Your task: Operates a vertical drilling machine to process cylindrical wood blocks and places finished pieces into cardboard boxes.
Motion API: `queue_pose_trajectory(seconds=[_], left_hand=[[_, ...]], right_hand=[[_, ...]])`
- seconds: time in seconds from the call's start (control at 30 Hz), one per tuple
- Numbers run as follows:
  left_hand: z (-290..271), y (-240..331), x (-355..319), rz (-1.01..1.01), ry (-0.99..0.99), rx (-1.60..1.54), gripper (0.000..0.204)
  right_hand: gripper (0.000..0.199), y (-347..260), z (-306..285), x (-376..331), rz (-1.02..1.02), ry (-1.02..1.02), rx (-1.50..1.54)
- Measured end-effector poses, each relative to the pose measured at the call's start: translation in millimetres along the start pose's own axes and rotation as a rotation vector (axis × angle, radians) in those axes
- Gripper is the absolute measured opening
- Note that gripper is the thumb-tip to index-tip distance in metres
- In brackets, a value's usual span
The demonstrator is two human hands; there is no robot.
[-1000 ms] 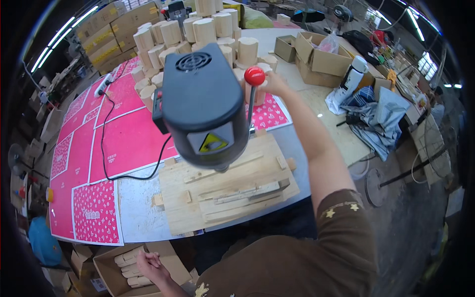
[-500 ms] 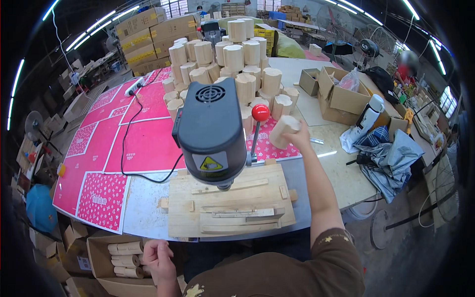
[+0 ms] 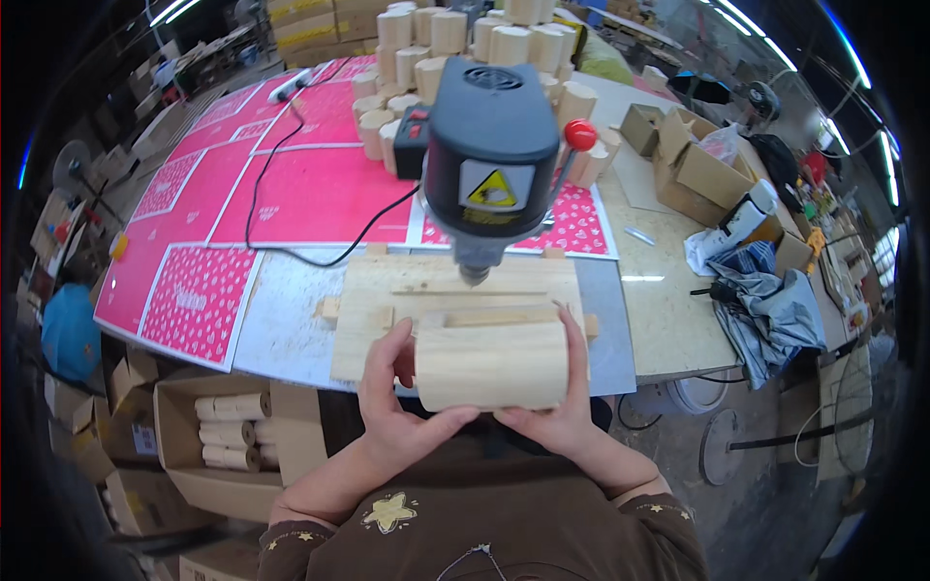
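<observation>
The wooden block (image 3: pixel 491 368) is at six o'clock from the drill press (image 3: pixel 492 126) — left hand (image 3: pixel 392 402) at nine, right hand (image 3: pixel 570 412) at three, both pinching its ends; best keep it level, pressure even.

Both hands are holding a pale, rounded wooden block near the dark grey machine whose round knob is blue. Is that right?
The head view shows that the round knob is red, not blue. The left hand and right hand do hold the pale, rounded wooden block near the dark grey machine.
</observation>
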State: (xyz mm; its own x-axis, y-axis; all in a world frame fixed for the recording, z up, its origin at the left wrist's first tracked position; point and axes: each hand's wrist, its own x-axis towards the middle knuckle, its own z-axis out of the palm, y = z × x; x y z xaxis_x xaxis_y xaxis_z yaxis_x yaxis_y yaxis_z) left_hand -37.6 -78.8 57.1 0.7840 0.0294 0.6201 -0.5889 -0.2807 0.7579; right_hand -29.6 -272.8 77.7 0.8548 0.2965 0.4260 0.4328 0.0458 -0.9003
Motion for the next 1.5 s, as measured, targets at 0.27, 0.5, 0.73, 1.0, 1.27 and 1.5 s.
queue_pose_trajectory(seconds=[0.27, 0.5, 0.73, 1.0, 1.27, 1.5], left_hand=[[-39, 0, -13, -0.491, 0.254, -0.229, 0.065], [-63, -66, -4, -0.787, 0.438, -0.192, 0.054], [-37, -100, -2, -0.827, 0.225, -0.068, 0.066], [1, -102, -24, -0.752, 0.026, -0.379, 0.075], [10, -99, -32, -0.212, -0.222, 0.045, 0.079], [14, -125, -17, -0.225, -0.217, 0.147, 0.077]], right_hand=[[0.071, 19, 11, 9, 0.424, -0.347, 0.083], [0.039, 66, -55, 2, 0.104, 0.014, -1.019], [0.023, 92, -67, 10, 0.068, -0.059, -0.748], [0.028, 93, -59, 23, 0.035, -0.122, -0.845], [0.032, 99, -62, 29, -0.132, -0.041, -0.987], [0.032, 111, -63, 50, -0.083, -0.012, -0.972]])
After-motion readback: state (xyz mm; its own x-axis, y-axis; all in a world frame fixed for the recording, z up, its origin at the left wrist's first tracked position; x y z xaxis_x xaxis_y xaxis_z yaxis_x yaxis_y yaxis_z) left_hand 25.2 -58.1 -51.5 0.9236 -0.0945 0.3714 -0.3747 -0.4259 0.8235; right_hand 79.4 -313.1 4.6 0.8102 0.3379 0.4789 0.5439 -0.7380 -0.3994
